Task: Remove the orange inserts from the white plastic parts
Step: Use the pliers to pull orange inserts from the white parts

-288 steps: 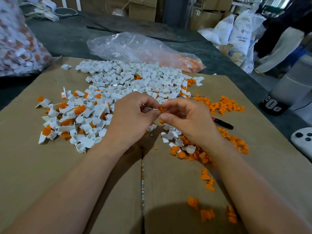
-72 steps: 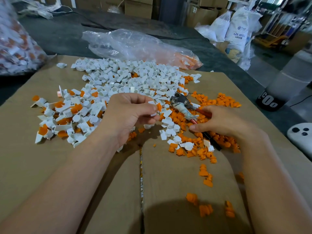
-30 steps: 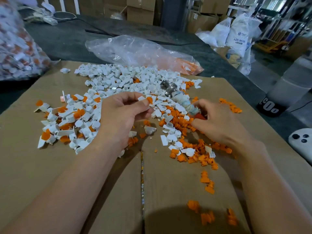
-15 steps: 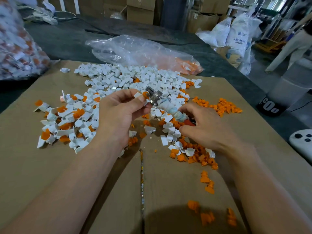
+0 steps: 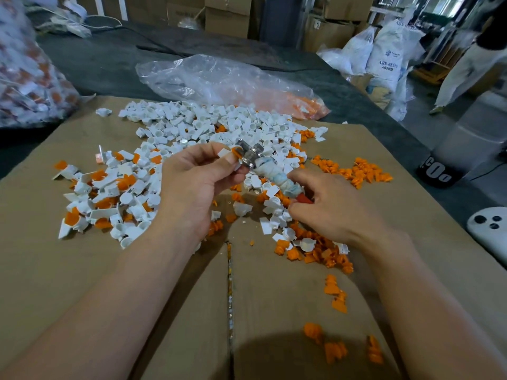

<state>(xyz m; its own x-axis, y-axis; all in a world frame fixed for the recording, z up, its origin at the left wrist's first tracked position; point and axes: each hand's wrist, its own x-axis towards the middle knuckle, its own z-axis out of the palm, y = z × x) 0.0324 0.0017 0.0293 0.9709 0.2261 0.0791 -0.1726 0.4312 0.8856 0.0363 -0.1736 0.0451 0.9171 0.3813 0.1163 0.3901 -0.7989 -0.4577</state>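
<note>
- Above the cardboard (image 5: 115, 283), left hand (image 5: 197, 185) pinches a white part (image 5: 224, 153); right hand (image 5: 336, 208) grips the tool (image 5: 270, 174).
- Part judged light, rigid, slippery; hold by its tab.

Quick colour rundown. The flat cardboard sheet (image 5: 82, 270) is plain tan-brown. The pile of small white plastic parts (image 5: 208, 124) is clean white with bits of orange poking through. The loose orange plastic inserts (image 5: 356, 171) are all the same bright orange. The single white plastic part (image 5: 225, 153) by the tool's tip has orange showing in it. The tape-wrapped hand tool (image 5: 274, 176) goes silver at the head, then grubby white wrap with pale blue smudges, then red at the handle. The crumpled clear plastic bag (image 5: 219, 78) looks orange at its right end. The flat tabletop (image 5: 104, 67) is dark grey. The tall woven sacks (image 5: 389, 56) are white with dark blue lettering. The rounded white device (image 5: 491, 237) has three black dots.
</note>
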